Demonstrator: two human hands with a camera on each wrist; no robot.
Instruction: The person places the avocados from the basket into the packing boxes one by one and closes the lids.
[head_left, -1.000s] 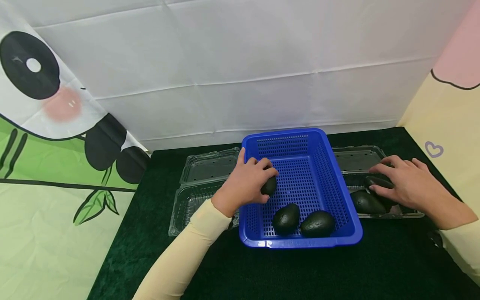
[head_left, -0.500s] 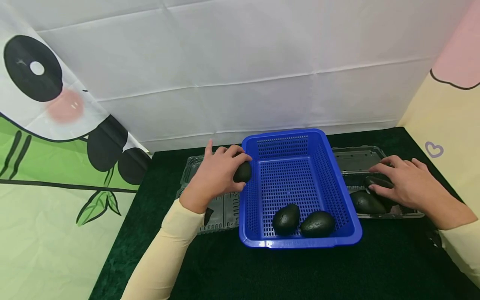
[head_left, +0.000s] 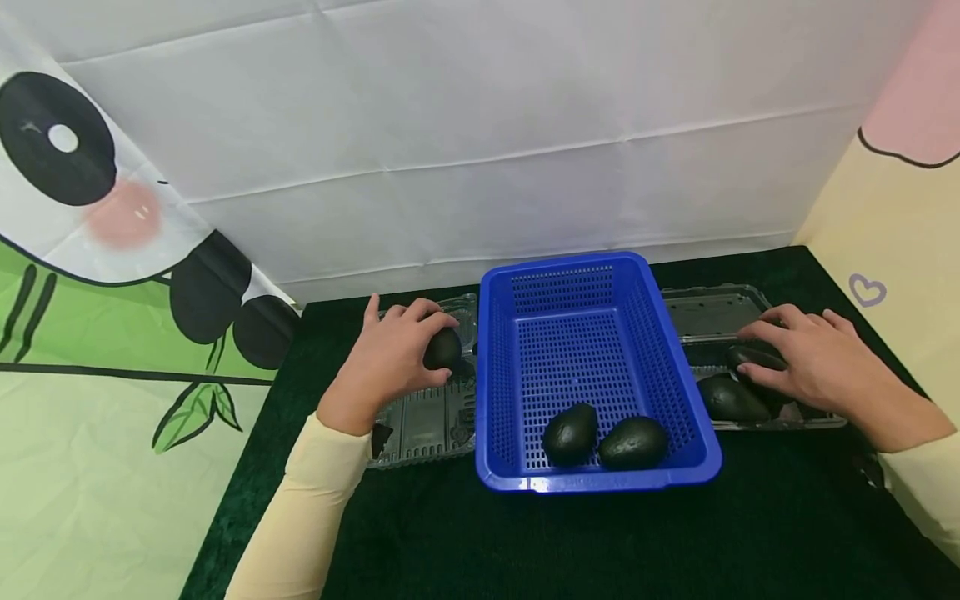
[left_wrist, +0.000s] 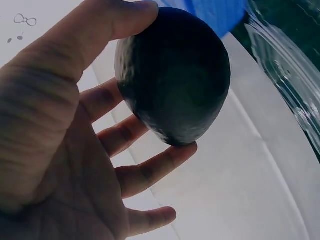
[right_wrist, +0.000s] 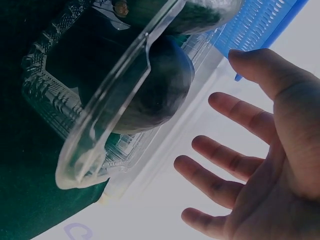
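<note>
My left hand (head_left: 386, 357) pinches a dark avocado (left_wrist: 175, 80) between thumb and fingers, over the left clear plastic clamshell (head_left: 423, 425). In the left wrist view the avocado hangs pointed end down, and the little finger stands off it. At the right, my right hand (head_left: 828, 371) hovers with spread fingers over the other clamshell (head_left: 716, 317), its lid folded back. Two avocados show inside that one, the nearer avocado (head_left: 731, 398) and a farther avocado (head_left: 752, 357) partly behind the thumb. In the right wrist view nothing lies between the fingers (right_wrist: 242, 112).
Between the clamshells stands a blue perforated basket (head_left: 487, 400). Two avocados, a left avocado (head_left: 570, 434) and a right avocado (head_left: 633, 442), lie at its near end. A dark green cloth (head_left: 525, 550) covers the table, with a white sheet (head_left: 480, 167) hanging behind.
My left hand has carried the avocado leftward out of the blue basket, past its rim and over the left clamshell. My right hand has stayed in place.
</note>
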